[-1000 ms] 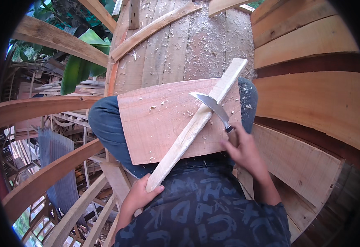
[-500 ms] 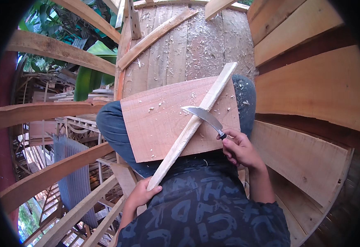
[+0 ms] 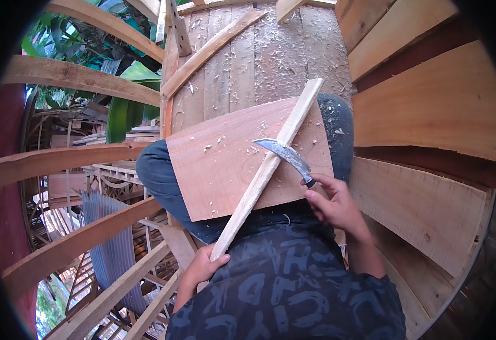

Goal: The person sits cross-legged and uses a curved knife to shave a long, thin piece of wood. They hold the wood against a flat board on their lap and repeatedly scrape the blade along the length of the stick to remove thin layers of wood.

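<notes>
The right hand (image 3: 333, 205) lays a curved knife (image 3: 286, 155) across a wooden stick (image 3: 266, 170) gripped by the left hand (image 3: 204, 265).

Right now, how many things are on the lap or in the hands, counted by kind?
Board: 1
Stick: 1, in the left hand
Knife: 1, in the right hand
Total: 3

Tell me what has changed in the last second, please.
The right hand has drawn the curved knife up the wooden stick, blade tip now crossing left of it. The left hand still grips the stick's lower end; the board stays on the lap.
</notes>
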The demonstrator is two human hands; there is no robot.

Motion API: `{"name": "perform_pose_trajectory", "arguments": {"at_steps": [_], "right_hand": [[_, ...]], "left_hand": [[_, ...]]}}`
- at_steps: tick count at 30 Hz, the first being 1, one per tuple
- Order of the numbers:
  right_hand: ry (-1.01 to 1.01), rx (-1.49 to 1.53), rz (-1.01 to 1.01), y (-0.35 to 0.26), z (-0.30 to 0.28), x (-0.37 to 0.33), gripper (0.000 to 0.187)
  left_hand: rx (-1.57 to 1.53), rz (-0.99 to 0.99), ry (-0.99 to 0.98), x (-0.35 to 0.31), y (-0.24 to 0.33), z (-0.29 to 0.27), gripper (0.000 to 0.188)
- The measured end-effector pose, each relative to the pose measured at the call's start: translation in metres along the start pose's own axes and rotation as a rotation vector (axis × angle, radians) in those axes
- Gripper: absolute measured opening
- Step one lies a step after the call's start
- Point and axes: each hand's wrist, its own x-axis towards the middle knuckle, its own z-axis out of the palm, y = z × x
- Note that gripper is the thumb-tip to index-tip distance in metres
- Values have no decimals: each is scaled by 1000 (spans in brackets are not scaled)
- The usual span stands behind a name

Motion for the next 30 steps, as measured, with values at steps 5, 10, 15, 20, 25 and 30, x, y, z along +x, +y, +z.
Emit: {"name": "perform_pose_trajectory", "arguments": {"at_steps": [5, 10, 15, 20, 25, 30], "right_hand": [[99, 26, -133, 17, 9, 7, 25], [750, -374, -643, 14, 13, 11, 29], [-160, 24, -60, -5, -4, -14, 31], [-84, 141, 54, 0, 2, -4, 28], [-88, 57, 70, 12, 8, -4, 29], [14, 189, -74, 0, -14, -3, 24]], "left_hand": [[-2, -16, 11, -3, 4, 0, 44], [-1, -37, -41, 2, -7, -2, 44], [18, 3, -16, 3, -9, 0, 42], [20, 11, 6, 1, -9, 2, 43], [17, -12, -17, -1, -2, -1, 43], [-3, -44, -40, 2, -8, -2, 44]]}}
